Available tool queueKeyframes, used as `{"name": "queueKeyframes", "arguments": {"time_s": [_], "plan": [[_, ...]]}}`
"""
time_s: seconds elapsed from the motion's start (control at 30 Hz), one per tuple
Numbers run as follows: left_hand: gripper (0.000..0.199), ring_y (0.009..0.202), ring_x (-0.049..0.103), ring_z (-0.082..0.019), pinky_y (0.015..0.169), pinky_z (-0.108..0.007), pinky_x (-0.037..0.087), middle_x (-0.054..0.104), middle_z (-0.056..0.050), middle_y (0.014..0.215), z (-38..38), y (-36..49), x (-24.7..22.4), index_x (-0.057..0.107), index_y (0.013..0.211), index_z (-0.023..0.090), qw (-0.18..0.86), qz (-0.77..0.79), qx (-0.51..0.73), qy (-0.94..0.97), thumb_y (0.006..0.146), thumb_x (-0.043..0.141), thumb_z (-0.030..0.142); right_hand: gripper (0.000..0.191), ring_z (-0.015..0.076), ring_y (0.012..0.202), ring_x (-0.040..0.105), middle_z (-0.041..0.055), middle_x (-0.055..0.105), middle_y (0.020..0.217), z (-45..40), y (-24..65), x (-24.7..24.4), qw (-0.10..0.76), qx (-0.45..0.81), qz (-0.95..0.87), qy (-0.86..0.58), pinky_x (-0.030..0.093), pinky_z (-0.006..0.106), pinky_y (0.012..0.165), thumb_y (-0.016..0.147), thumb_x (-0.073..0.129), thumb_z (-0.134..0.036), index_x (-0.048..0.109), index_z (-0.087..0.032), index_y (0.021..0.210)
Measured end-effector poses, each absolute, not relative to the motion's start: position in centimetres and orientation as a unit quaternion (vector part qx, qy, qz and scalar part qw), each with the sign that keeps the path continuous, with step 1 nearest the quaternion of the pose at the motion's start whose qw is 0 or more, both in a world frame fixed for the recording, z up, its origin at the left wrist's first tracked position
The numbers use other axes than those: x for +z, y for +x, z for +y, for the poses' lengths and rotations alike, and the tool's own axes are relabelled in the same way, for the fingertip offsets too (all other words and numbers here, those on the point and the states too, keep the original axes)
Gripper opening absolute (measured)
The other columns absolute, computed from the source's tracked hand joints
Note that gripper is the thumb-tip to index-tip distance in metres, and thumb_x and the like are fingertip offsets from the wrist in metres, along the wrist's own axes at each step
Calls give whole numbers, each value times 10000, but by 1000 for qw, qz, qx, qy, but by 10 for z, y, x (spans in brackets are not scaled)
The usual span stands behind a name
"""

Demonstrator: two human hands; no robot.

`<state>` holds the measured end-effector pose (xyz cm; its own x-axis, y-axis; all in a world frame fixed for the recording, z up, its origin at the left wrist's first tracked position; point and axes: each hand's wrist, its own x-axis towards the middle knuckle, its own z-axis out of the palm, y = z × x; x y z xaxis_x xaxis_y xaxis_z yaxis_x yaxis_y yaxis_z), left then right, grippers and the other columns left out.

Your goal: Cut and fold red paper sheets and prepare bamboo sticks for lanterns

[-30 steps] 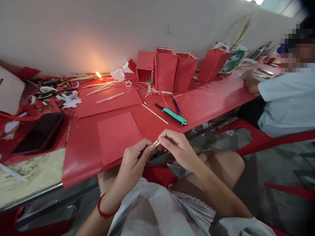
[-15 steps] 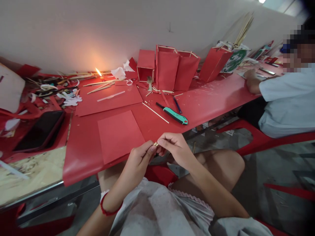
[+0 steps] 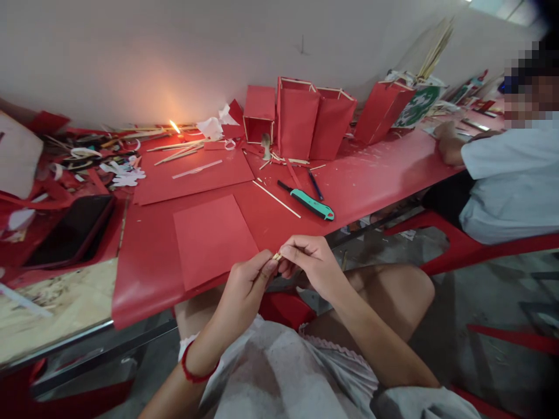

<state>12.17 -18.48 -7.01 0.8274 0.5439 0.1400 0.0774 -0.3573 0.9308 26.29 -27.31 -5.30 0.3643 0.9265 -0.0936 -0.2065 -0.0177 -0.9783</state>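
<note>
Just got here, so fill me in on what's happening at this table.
The person's left hand and right hand meet at the table's near edge, fingertips pinching small pale sticks between them. A square red sheet lies just beyond the left hand, and a teal-handled tool lies beyond the right. Farther back, a small flame burns near some loose sticks, and red paper boxes stand by the wall.
</note>
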Motion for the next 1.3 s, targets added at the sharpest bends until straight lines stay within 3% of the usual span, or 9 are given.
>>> {"name": "queueKeyframes", "arguments": {"time_s": [0.2, 0.53, 0.67, 0.77, 0.87, 0.93, 1.07, 1.17, 1.3], "plan": [[318, 558, 371, -80, 536, -202, 312, 443, 69, 630, -174, 118, -67, 480, 782, 200, 478, 181, 212, 833, 1044, 396, 359, 275, 120, 709, 647, -1, 685, 768, -274, 258, -62, 587, 330, -435, -598, 518, 229, 655, 950, 629, -454, 664, -206, 835], [190, 525, 519, -128, 510, -233, 298, 600, 5, 681, -146, 97, -65, 502, 951, 207, 365, 219, 105, 899, 953, 320, 152, 226, 148, 660, 644, 0, 699, 687, -236, 250, -75, 552, 303, -449, -634, 490, 254, 625, 890, 705, -376, 678, -204, 746], [225, 546, 578, -147, 526, -248, 321, 646, -12, 702, -128, 87, -72, 527, 950, 208, 330, 246, 116, 904, 993, 308, 182, 212, 156, 691, 685, 10, 739, 731, -213, 243, -78, 538, 278, -478, -637, 501, 255, 652, 912, 682, -365, 701, -211, 767], [261, 636, 644, -179, 583, -267, 381, 685, -40, 750, -94, 76, -67, 581, 963, 206, 270, 264, 121, 918, 1019, 330, 248, 196, 184, 791, 720, 30, 768, 845, -194, 258, -78, 524, 249, -490, -651, 524, 268, 695, 908, 687, -410, 725, -223, 952], [325, 853, 698, -237, 707, -308, 445, 733, -113, 973, -37, 62, -58, 641, 1014, 191, 177, 305, 138, 926, 1018, 335, 301, 191, 228, 877, 708, 77, 757, 948, -178, 290, -78, 418, 95, -498, -754, 520, 327, 773, 910, 676, -363, 680, -205, 1017], [376, 898, 694, -264, 733, -326, 452, 730, -136, 1008, 3, 56, -54, 670, 961, 176, 112, 352, 101, 924, 1014, 347, 358, 103, 279, 971, 681, 114, 736, 997, -170, 313, -80, 249, 1, -500, -829, 495, 366, 812, 890, 682, -279, 659, -196, 947], [408, 901, 714, -324, 736, -362, 457, 759, -155, 945, 62, 53, -61, 717, 942, 167, 64, 430, 40, 900, 995, 386, 399, 60, 286, 914, 684, 116, 722, 919, -161, 337, -87, 80, 2, -472, -878, 462, 348, 726, 917, 616, -212, 645, -189, 869], [379, 979, 713, -373, 754, -395, 475, 763, -178, 1031, 76, 55, -75, 675, 1168, 152, 54, 460, 44, 885, 965, 437, 366, 69, 271, 854, 683, 108, 717, 880, -158, 327, -80, 113, 8, -469, -876, 467, 350, 711, 916, 592, -183, 659, -176, 903], [447, 992, 714, -372, 770, -409, 496, 740, -197, 1076, 73, 56, -91, 541, 1338, 121, 32, 469, 37, 882, 982, 372, 331, 209, 201, 842, 673, 49, 711, 903, -162, 278, -42, 400, 145, -548, -720, 527, 327, 758, 994, 510, -317, 699, -243, 1044]]}}
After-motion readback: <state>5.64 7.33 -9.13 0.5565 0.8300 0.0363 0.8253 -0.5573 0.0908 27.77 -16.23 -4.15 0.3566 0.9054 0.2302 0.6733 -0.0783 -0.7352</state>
